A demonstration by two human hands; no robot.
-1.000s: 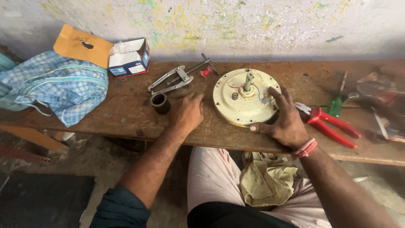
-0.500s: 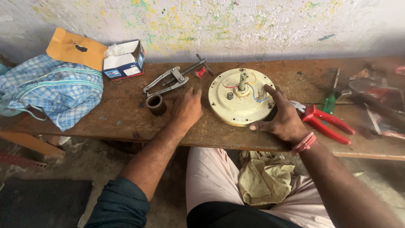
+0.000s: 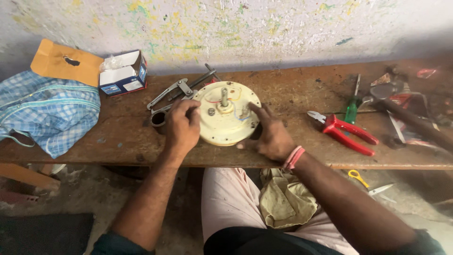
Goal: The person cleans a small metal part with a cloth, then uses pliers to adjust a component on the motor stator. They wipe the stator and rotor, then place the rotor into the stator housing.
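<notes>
The cream round motor housing (image 3: 227,114) is lying flat on the wooden surface (image 3: 292,94), near its front edge, with its short metal shaft (image 3: 224,97) pointing straight up. Both hands are bracketing it. The left hand (image 3: 181,126) is resting on the housing's left rim, fingers (image 3: 188,105) curled narrow over the edge and touching it. The right hand (image 3: 270,135) is lying against the right rim, fingers spread wide, the forefinger reaching onto the top face toward the coloured wires (image 3: 241,113) beside the shaft. The housing is therefore sitting directly between the two hands, with neither clearly nearer. A dark ring (image 3: 158,118) and a metal puller tool (image 3: 170,94) are lying just left of the left hand; red-handled pliers (image 3: 343,132) are lying well to the right.
</notes>
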